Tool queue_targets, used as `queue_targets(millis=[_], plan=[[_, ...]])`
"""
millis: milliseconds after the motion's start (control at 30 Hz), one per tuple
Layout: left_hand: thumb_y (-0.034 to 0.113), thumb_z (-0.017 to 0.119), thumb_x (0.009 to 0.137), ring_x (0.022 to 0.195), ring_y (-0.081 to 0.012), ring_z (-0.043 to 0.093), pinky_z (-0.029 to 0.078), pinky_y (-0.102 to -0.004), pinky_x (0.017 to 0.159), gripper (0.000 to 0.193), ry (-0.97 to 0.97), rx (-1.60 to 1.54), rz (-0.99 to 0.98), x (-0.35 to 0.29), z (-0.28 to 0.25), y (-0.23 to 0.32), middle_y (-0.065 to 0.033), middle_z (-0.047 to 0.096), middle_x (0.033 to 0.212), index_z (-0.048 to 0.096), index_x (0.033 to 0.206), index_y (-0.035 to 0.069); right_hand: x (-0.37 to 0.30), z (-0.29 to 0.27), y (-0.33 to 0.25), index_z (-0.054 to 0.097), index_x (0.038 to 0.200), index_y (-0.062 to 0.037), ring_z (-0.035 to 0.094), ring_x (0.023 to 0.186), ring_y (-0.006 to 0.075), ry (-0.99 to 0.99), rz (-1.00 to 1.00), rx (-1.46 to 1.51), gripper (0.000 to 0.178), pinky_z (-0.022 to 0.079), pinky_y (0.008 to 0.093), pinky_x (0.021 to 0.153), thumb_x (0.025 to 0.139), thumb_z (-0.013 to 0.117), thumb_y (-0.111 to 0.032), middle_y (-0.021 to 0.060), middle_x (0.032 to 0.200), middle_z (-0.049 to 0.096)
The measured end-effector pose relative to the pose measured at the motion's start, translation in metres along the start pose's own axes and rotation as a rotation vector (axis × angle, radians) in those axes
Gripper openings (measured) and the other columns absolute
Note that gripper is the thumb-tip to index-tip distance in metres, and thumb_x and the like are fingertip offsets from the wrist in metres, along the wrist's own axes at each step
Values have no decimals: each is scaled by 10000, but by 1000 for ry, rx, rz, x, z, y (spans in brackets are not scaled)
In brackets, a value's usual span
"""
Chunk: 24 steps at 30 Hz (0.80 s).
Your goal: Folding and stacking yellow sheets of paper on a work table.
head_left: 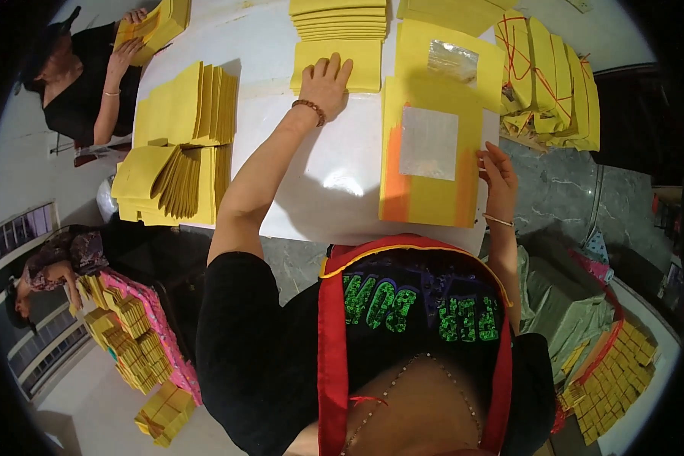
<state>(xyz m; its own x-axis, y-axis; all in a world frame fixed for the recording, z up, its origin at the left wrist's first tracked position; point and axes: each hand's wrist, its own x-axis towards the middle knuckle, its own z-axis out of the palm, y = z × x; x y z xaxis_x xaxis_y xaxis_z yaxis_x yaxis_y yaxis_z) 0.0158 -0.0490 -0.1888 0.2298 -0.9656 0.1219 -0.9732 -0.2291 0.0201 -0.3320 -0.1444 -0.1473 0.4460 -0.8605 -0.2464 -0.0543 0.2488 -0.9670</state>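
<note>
— What do you have at the far left?

— Another person in black (pixel 76 83) sits at the table's far left corner, both hands on a small yellow stack (pixel 153 26). Lower left, a second person (pixel 49 270) bends over bundles of yellow paper on a pink cloth (pixel 140 342). Neither is mine.

— And on the table itself?

— A white table (pixel 334 190). On its left side I see fanned piles of folded yellow sheets (pixel 178 144). Moving right, my left hand (pixel 325 83) lies flat, fingers spread and open, palm down on a yellow sheet (pixel 334 67) at the far middle of the table. It presses rather than grips; nothing is clamped. Just beyond that sheet sits a neat yellow stack (pixel 340 19).

— The piece in front of you?

— A large yellow sheet with a silver foil square (pixel 431 156) in its centre and orange edging lies near my edge of the table, right of centre. Behind it, partly covered, is a second foil sheet (pixel 452 57).

— Your right hand?

— My right hand (pixel 498 178) touches the right edge of the near foil sheet, fingertips curled at the border. Whether it pinches the paper or only rests on it, I cannot tell.

— Further right?

— Yellow bundles tied with red string (pixel 551 87) at the table's right end, and gold-coloured packs (pixel 612 372) on the floor below.
</note>
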Motion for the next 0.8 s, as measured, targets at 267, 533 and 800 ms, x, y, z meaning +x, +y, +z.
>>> queue_targets(millis=[267, 533, 800], plan=[[183, 486, 769, 1281, -325, 229, 178, -488, 1037, 638, -28, -10, -60, -3, 14, -1, -165, 237, 1407, 273, 1365, 97, -3, 3, -6, 559, 1142, -47, 558, 865, 102, -8, -16, -10, 276, 442, 245, 752, 879, 538, -131, 39, 984, 610], [376, 571, 696, 1255, -316, 281, 235, -479, 1006, 708, -252, -96, -107, 12, -21, -5, -101, 299, 1377, 334, 1339, 198, -26, -4, -8, 600, 1073, -59, 523, 1030, 196, -73, -453, -497, 277, 387, 313, 893, 807, 615, -133, 55, 1021, 610], [281, 592, 713, 1240, -317, 299, 266, -496, 980, 682, -79, 27, -27, -1, -10, -13, -96, 280, 1395, 325, 1338, 222, -24, -2, -5, 633, 976, -76, 468, 1104, 276, -313, -726, -864, 232, 353, 379, 938, 758, 647, -152, 75, 1090, 575]])
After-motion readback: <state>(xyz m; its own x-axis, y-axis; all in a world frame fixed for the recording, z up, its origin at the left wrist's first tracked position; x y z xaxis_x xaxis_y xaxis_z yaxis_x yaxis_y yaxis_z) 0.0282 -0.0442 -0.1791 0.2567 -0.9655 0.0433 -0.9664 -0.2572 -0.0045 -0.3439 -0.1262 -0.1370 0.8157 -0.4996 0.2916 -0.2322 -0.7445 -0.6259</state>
